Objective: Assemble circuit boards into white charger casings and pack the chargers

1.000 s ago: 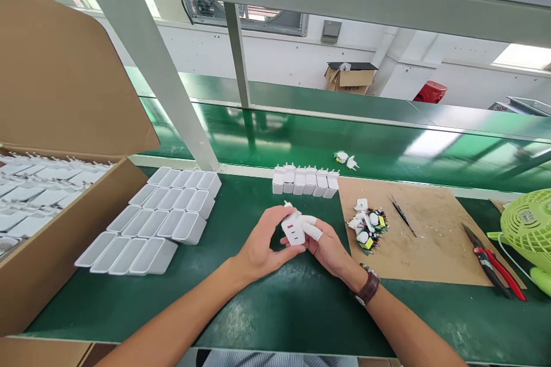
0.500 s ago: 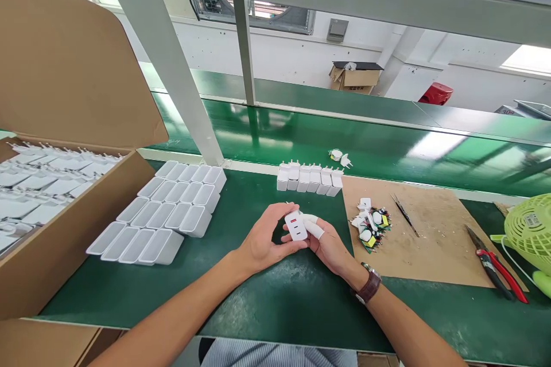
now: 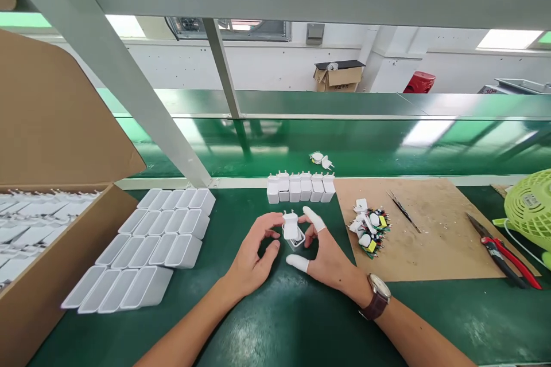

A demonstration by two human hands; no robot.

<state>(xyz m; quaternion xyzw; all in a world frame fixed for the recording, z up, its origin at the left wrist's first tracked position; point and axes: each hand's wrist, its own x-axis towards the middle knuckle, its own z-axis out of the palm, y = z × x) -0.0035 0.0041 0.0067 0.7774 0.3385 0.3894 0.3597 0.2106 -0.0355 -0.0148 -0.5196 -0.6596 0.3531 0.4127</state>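
A white charger (image 3: 291, 230) stands on the green mat (image 3: 275, 309), plug pins up, pinched between the fingertips of both hands. My left hand (image 3: 253, 258) touches its left side with the index finger, the thumb curled below. My right hand (image 3: 331, 258) touches its right side; white finger cots cover that hand's index finger and thumb, and a watch (image 3: 379, 295) is on the wrist. A row of several white chargers (image 3: 299, 186) stands just behind the hands.
Several empty white shells (image 3: 159, 241) lie in rows at left, beside an open cardboard box (image 3: 64, 252) of white parts. At right a cardboard sheet (image 3: 430, 241) carries small circuit boards (image 3: 370, 229), tweezers (image 3: 402, 206) and red-handled cutters (image 3: 503, 252). A green fan (image 3: 529, 212) is far right. Loose plug parts (image 3: 322, 159) lie on the conveyor belt (image 3: 387, 149).
The charger was held up with its port face toward me; now it is turned pins up and lowered onto the mat. My fingers have spread around it. The camera tilted down.
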